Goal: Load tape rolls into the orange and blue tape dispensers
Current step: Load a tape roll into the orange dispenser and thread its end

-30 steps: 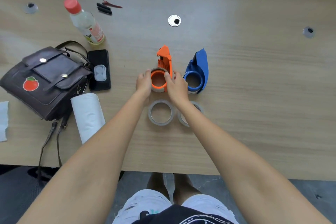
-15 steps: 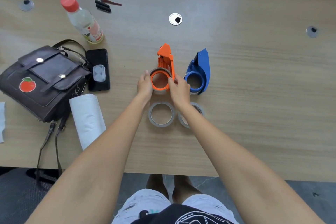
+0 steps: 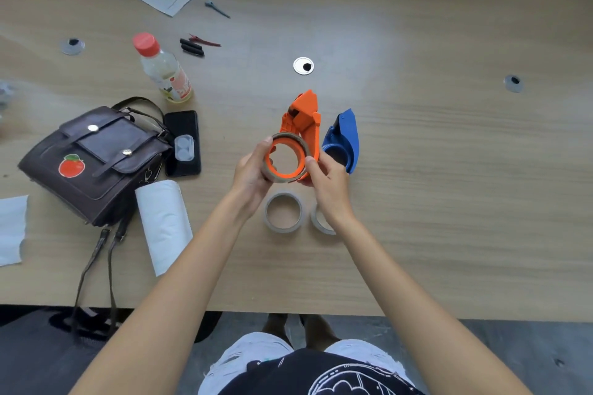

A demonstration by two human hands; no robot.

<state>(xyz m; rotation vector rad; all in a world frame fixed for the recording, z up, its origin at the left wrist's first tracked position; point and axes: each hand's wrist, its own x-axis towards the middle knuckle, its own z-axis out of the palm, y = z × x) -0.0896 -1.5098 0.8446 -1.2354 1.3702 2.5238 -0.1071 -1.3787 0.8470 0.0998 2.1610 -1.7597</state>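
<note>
At the far left a white cloth (image 3: 11, 229) lay on the wooden table (image 3: 449, 202), and beside it a dark brown bag (image 3: 93, 160) with a red apple sticker sat with its straps hanging over the near edge. A white paper roll (image 3: 163, 224) lay just beside the bag, a black phone (image 3: 183, 143) lay behind the roll, and a bottle with a red cap (image 3: 162, 69) stood farther back.

The left hand (image 3: 252, 170) curled its fingers round the left side of the tape roll (image 3: 272, 175) seated on the ring of the orange dispenser (image 3: 300, 135). The right hand (image 3: 329, 181) gripped the dispenser's right side, thumb on the ring's rim, both hands holding it above the table.

Below the hands two spare rolls lay flat: one in full view (image 3: 284, 212), the second (image 3: 321, 223) partly hidden by the right wrist. The blue dispenser (image 3: 345, 141) rested on the table just right of the orange one.
</note>
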